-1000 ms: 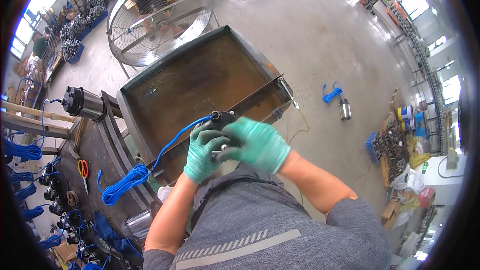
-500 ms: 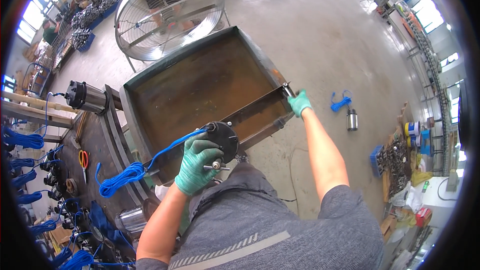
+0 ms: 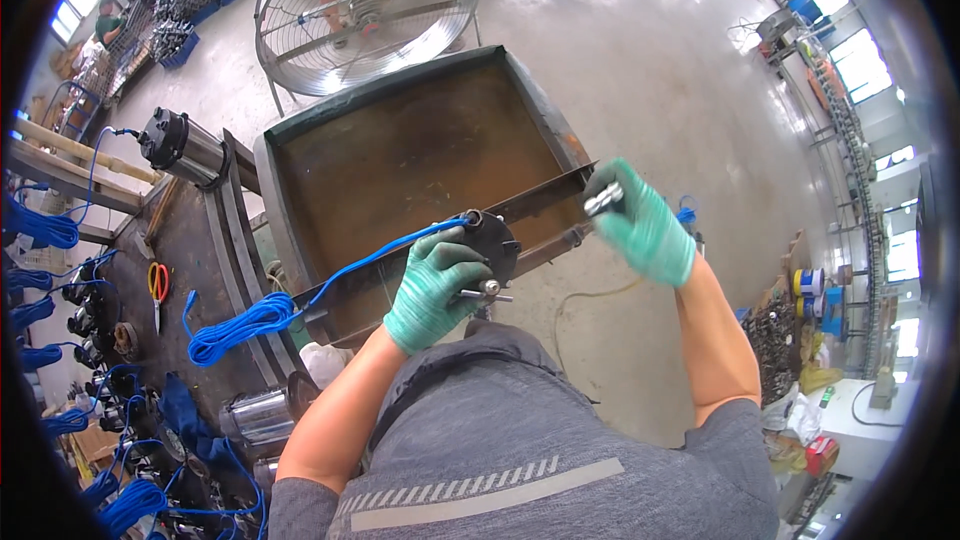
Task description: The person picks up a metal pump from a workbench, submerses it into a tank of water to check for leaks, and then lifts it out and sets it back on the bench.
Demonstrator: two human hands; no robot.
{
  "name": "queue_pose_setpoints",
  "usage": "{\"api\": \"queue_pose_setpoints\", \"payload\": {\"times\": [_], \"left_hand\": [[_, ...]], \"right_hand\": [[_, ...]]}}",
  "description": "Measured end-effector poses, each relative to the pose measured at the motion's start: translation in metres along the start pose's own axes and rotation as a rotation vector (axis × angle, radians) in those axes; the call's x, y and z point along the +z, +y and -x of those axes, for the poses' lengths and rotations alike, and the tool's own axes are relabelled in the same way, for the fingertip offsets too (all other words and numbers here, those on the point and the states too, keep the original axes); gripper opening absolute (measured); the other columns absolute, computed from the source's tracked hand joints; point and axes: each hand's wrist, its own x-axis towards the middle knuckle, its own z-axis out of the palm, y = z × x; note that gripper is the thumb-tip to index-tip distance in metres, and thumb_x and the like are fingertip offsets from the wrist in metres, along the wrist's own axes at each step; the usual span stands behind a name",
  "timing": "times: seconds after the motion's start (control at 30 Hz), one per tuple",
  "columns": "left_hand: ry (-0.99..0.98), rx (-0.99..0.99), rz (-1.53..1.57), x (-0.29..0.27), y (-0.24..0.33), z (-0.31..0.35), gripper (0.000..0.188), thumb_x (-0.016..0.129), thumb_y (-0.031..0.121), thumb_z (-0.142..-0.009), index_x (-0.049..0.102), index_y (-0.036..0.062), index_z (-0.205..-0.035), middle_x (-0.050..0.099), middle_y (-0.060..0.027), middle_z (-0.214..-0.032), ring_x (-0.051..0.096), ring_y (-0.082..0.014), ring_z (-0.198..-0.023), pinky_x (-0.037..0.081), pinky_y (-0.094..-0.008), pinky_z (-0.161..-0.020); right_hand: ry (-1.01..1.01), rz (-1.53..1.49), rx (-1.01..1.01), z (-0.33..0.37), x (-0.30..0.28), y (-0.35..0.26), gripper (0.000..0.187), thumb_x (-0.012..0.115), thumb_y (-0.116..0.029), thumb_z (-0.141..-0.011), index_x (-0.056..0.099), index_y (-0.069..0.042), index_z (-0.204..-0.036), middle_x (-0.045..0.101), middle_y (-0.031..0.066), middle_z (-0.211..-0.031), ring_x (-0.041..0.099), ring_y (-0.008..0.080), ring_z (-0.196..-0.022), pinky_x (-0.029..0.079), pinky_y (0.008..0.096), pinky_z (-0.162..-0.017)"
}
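Observation:
In a green glove, my left hand (image 3: 437, 287) rests closed by the near side of a black round pump cover (image 3: 492, 246). A metal T-handled tool (image 3: 488, 290) juts from its fingers; their exact grip is partly hidden. A blue cable (image 3: 385, 258) runs from the cover to a tied coil (image 3: 240, 328) on the left. My right hand (image 3: 645, 230), also gloved and slightly blurred, is raised right of the tank's corner. Its fingers close around a short shiny metal fitting (image 3: 604, 200), apart from the cover.
A shallow tank (image 3: 282, 190) of brownish water lies ahead, crossed by a metal bar (image 3: 545, 190). Behind it stands a large round fan (image 3: 262, 30). Red-handled scissors (image 3: 158, 283), steel pump (image 3: 185, 148) and blue cable coils are at left. A hose (image 3: 600, 292) lies on the floor.
My right hand has lifted off the bar's right end and come back toward me, holding the metal fitting. My left hand stays by the cover; the whole view has shifted somewhat.

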Motion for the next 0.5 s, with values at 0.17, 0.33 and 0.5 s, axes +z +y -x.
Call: {"api": "queue_pose_setpoints", "payload": {"times": [0.17,0.33,0.5], "left_hand": [[0.077,0.044,-0.012,-0.001,0.002,-0.002,0.031,0.086,0.023,-0.074,0.069,0.0180,-0.099,0.065,0.0017,-0.106,0.054,-0.0322,-0.122,0.042,-0.0455,-0.103],[0.093,0.069,-0.018,0.001,-0.001,-0.002,0.031,0.085,0.027,-0.073,0.070,0.0184,-0.098,0.065,0.0021,-0.106,0.054,-0.0321,-0.122,0.042,-0.0465,-0.103],[0.103,0.069,-0.015,0.002,-0.003,0.000,0.032,0.085,0.032,-0.072,0.071,0.0178,-0.097,0.065,0.0007,-0.107,0.054,-0.0330,-0.124,0.041,-0.0480,-0.104]], "right_hand": [[-0.171,0.305,-0.241,0.019,0.043,-0.061,0.026,0.073,-0.017,-0.088,0.056,-0.003,-0.100,0.063,0.0167,-0.076,0.067,0.0302,-0.068,0.052,0.0393,-0.062],[-0.149,0.568,-0.202,0.014,0.079,-0.074,0.018,0.070,-0.014,-0.088,0.058,-0.004,-0.098,0.065,0.0189,-0.080,0.068,0.0382,-0.074,0.054,0.0445,-0.064],[-0.159,0.701,-0.245,0.018,0.091,-0.077,0.014,0.068,-0.017,-0.091,0.061,-0.006,-0.098,0.066,0.0179,-0.082,0.067,0.0390,-0.074,0.053,0.0464,-0.062]]}}
